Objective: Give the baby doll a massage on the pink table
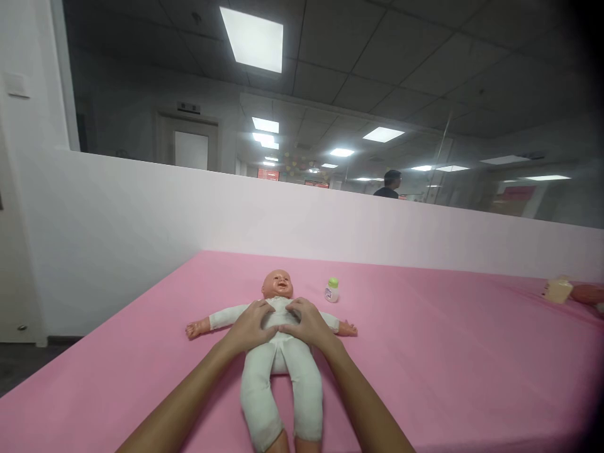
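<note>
A baby doll [283, 365] in a white cloth body lies face up, arms spread and head away from me. On one side of its torso rests my left hand [255, 324], thumb and fingers apart. My right hand [307, 324] lies on the other side in a mirrored pose, also open. Both thumbs point inward over the doll's belly and nearly meet, while the fingertips touch the chest. Just beyond the doll's arm on the right stands a small clear bottle [332, 291] with a green cap.
Pink cloth covers the table [448, 352]. At its far right are a pale yellow bottle [558, 290] and a reddish-brown object [586, 294], partly cut off. A low white wall [353, 220] runs behind, topped by glass. Beyond it a person [389, 184] is visible.
</note>
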`<action>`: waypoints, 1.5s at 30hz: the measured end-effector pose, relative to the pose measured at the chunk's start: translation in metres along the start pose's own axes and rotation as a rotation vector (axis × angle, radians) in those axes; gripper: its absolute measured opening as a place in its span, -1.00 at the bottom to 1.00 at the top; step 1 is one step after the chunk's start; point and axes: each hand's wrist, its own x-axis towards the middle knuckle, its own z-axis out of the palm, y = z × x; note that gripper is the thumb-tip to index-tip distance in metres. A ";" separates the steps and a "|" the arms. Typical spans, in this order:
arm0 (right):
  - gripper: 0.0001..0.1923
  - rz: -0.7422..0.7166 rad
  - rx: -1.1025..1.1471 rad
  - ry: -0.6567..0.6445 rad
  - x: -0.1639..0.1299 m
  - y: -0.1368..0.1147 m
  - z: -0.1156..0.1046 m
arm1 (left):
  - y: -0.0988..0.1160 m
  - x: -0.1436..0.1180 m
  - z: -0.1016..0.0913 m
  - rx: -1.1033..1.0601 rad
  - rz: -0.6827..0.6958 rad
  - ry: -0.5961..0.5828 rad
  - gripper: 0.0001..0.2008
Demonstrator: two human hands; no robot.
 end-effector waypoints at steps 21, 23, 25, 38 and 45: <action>-0.46 0.029 0.047 -0.102 -0.001 0.008 -0.002 | -0.004 0.000 0.007 0.036 -0.009 0.017 -0.70; -0.35 0.027 0.076 -0.138 -0.004 0.006 -0.005 | -0.011 -0.002 0.009 0.024 -0.009 -0.005 -0.56; -0.28 0.034 0.090 -0.179 -0.006 0.004 -0.008 | -0.015 -0.004 0.010 0.014 -0.016 -0.027 -0.46; -0.52 -0.056 0.054 0.004 0.000 0.011 0.003 | -0.013 -0.004 0.016 0.036 0.000 0.052 -0.51; -0.48 -0.004 0.077 -0.062 -0.002 0.004 -0.005 | -0.007 -0.003 0.008 0.049 0.016 0.031 -0.60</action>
